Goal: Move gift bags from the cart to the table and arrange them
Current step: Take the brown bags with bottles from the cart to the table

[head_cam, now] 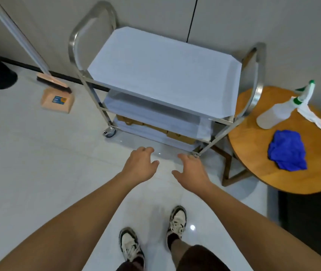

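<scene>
Head view: the steel cart point(163, 75) stands in the upper middle of the frame, its top shelf bare. The brown gift bags point(155, 127) lie flat on the lowest shelf, mostly hidden under the middle shelf, so only their near edges show. That low placement likely explains the posture: both arms stretch forward and down toward the cart's bottom front edge.

The left hand point(140, 165) hovers at frame centre, fingers loosely spread and holding nothing. The right hand point(192, 171) is likewise spread and empty, its fingertips near or touching the cart's lower right corner; which of the two I cannot tell.

The bags sit just above both hands in the frame, well apart from the round wooden worktop point(253, 165) at right, which carries a spray bottle point(276, 113) and a blue cloth point(286, 150).
</scene>
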A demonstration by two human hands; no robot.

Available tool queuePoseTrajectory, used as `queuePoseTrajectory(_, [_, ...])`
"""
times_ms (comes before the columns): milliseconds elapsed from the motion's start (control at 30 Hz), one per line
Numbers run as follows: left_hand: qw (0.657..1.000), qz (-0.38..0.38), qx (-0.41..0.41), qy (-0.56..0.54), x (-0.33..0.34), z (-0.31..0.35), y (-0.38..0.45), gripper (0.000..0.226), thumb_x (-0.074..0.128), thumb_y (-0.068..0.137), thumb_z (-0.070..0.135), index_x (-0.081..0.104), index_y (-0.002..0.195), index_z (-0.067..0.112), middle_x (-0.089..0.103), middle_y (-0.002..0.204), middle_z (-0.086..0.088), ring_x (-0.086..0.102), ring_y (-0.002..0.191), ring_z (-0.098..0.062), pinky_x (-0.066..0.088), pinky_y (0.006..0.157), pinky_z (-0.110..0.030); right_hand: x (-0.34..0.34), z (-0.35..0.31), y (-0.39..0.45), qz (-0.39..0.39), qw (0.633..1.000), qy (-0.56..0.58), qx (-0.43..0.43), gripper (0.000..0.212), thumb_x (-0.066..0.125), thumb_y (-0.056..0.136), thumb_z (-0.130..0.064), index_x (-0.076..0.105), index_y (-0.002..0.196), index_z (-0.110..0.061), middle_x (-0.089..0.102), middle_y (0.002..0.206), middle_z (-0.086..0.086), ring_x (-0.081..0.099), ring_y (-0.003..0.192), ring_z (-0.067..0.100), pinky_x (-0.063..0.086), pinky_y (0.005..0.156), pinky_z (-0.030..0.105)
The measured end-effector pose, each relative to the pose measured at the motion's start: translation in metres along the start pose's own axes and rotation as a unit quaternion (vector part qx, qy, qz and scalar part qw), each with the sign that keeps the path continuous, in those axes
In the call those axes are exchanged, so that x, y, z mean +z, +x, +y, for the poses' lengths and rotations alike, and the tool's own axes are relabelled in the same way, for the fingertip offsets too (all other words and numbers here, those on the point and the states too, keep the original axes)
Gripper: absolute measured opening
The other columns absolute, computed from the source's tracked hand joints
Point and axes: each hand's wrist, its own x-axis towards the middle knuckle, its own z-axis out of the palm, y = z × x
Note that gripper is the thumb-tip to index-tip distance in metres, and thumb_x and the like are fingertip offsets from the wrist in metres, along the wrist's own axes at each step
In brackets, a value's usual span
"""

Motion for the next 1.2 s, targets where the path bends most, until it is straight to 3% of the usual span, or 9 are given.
queuePoseTrajectory(267, [1.0,0.0,-0.021,-0.021,0.097,-0.029,0.154,0.053,0.06,0.098,0.035,0.048,0.146,0.016,0.05,0.147,-0.008,0.047,0.134,-0.027,0.04,0.107,-0.035,0.074,0.075,0.156,0.002,0.999,0.024,0.022,0.062,0.062,0.095,-0.038,0.04,0.15,-0.018,0.051,0.144,0.011,0.044,0.134,0.032,0.037,0.111,0.04])
queuePoseTrajectory(400, [1.0,0.003,0.023,0.004,0.162,-0.065,0.24,0.052,0.06,0.098,0.034,0.049,0.145,0.016,0.052,0.144,-0.008,0.049,0.131,-0.028,0.041,0.107,-0.034,0.141,0.111,0.233,0.02,0.999,0.02,0.029,0.062,0.06,0.096,-0.039,0.038,0.151,-0.02,0.051,0.144,0.009,0.045,0.133,0.031,0.038,0.109,0.039])
queuePoseTrajectory(567, [0.994,0.026,0.092,0.061,0.236,-0.101,0.343,0.047,0.058,0.098,0.032,0.052,0.142,0.016,0.054,0.141,-0.008,0.048,0.128,-0.028,0.043,0.104,-0.034,0.217,0.152,0.322,0.091,0.996,0.006,0.017,0.06,0.06,0.095,-0.04,0.04,0.149,-0.022,0.051,0.142,0.007,0.043,0.132,0.029,0.04,0.106,0.037])
queuePoseTrajectory(667, [0.99,0.053,0.118,0.063,0.266,-0.108,0.388,0.047,0.058,0.098,0.032,0.052,0.142,0.016,0.055,0.14,-0.009,0.05,0.127,-0.028,0.044,0.103,-0.035,0.243,0.169,0.361,0.15,0.988,0.0,0.023,0.047,0.059,0.095,-0.035,0.049,0.138,-0.02,0.056,0.133,0.009,0.05,0.123,0.03,0.043,0.099,0.036])
queuePoseTrajectory(800, [0.986,0.082,0.143,0.024,0.292,-0.111,0.43,0.035,0.06,0.096,0.032,0.061,0.128,0.02,0.061,0.128,-0.008,0.056,0.117,-0.028,0.046,0.089,-0.027,0.269,0.183,0.4,0.254,0.967,-0.011,0.006,0.042,0.061,0.094,-0.031,0.051,0.133,-0.016,0.051,0.135,0.009,0.052,0.12,0.031,0.048,0.097,0.039])
queuePoseTrajectory(933, [0.981,0.105,0.159,-0.036,0.31,-0.121,0.449,0.038,0.062,0.096,0.028,0.06,0.133,0.023,0.057,0.136,-0.004,0.053,0.122,-0.025,0.034,0.086,-0.019,0.286,0.186,0.425,0.384,0.919,-0.069,-0.051,0.063,0.075,0.078,-0.018,0.051,0.137,-0.014,0.05,0.133,0.012,0.05,0.115,0.034,0.052,0.091,0.044])
queuePoseTrajectory(1033, [0.98,0.113,0.141,-0.079,0.322,-0.127,0.458,0.039,0.062,0.096,0.031,0.059,0.134,0.022,0.056,0.137,-0.002,0.052,0.123,-0.024,0.036,0.088,-0.02,0.288,0.188,0.442,0.452,0.882,-0.116,-0.063,0.077,0.081,0.062,-0.01,0.055,0.135,-0.008,0.053,0.128,0.02,0.051,0.112,0.041,0.05,0.089,0.05])
queuePoseTrajectory(1100, [0.975,0.125,0.116,-0.14,0.331,-0.13,0.463,0.04,0.062,0.096,0.031,0.059,0.134,0.022,0.057,0.136,-0.001,0.054,0.123,-0.023,0.042,0.094,-0.024,0.291,0.189,0.451,0.438,0.888,-0.137,-0.027,0.088,0.08,0.06,-0.008,0.046,0.142,-0.01,0.048,0.137,0.022,0.044,0.122,0.042,0.042,0.097,0.05])
queuePoseTrajectory(1200, [0.962,0.141,0.086,-0.216,0.346,-0.135,0.468,0.044,0.064,0.095,0.033,0.058,0.137,0.023,0.058,0.137,0.0,0.055,0.124,-0.022,0.047,0.102,-0.033,0.288,0.191,0.462,0.4,0.906,-0.137,0.04,0.104,0.079,0.071,-0.012,0.018,0.155,-0.019,0.036,0.149,0.016,0.03,0.137,0.036,0.029,0.109,0.044])
